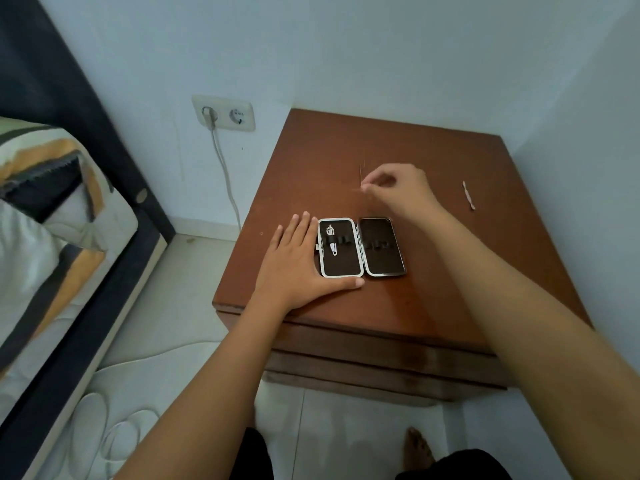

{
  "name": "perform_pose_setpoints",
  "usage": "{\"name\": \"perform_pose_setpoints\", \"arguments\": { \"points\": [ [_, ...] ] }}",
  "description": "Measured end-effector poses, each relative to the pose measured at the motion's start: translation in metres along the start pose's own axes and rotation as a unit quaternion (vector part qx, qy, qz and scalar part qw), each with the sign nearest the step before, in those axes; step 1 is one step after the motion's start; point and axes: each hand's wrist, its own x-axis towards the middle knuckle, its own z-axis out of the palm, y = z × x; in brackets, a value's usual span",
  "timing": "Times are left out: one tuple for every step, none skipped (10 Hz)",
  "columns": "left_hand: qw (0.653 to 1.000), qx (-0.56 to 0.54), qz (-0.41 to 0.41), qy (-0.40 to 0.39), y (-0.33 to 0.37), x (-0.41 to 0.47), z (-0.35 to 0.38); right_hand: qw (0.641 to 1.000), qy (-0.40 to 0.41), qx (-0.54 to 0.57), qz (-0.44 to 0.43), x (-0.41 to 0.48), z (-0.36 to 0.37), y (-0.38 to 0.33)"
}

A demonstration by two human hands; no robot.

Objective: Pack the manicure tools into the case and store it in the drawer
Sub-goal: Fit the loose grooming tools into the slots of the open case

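A small black manicure case (361,247) lies open flat on the brown nightstand (433,265). A nail clipper (330,239) sits strapped in its left half; the right half shows only empty loops. My left hand (298,263) lies flat against the case's left and front edges, fingers spread. Behind the case, my right hand (398,192) pinches a thin metal tool (362,174) by one end, its tip pointing away. A slim silver tool (468,195) lies loose on the nightstand to the right.
The nightstand stands in a wall corner, with closed drawer fronts (381,362) below its top. A bed (52,237) with a dark frame is at the left, a wall socket (224,113) with a plugged cable behind. Slippers (104,434) lie on the floor.
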Motion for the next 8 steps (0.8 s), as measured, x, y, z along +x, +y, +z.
{"name": "perform_pose_setpoints", "arguments": {
  "points": [
    [1.0, -0.003, 0.0, 0.001, 0.001, -0.001, -0.001, 0.997, -0.045, 0.054, 0.002, -0.02, 0.007, -0.008],
    [1.0, -0.007, 0.006, 0.003, 0.001, -0.002, -0.002, 0.995, -0.095, 0.018, 0.01, -0.023, 0.01, -0.01],
    [1.0, -0.005, 0.007, 0.002, 0.0, -0.002, -0.001, 0.989, -0.144, -0.038, 0.022, -0.019, 0.005, -0.014],
    [1.0, -0.004, 0.006, 0.004, -0.002, -0.001, 0.002, 0.979, -0.19, -0.058, 0.038, -0.013, -0.003, -0.019],
    [1.0, -0.006, 0.006, 0.007, -0.002, 0.0, 0.003, 0.973, -0.212, -0.083, 0.037, -0.01, -0.002, -0.023],
    [1.0, -0.006, 0.004, 0.007, -0.002, 0.001, 0.004, 0.981, -0.18, -0.061, 0.038, -0.011, 0.01, -0.023],
    [1.0, -0.01, 0.002, 0.007, -0.002, 0.0, 0.004, 0.99, -0.121, -0.062, 0.021, -0.015, 0.022, -0.02],
    [1.0, -0.01, 0.002, 0.007, -0.002, 0.001, 0.004, 0.991, -0.113, -0.076, 0.0, -0.02, 0.028, -0.018]
  ]
}}
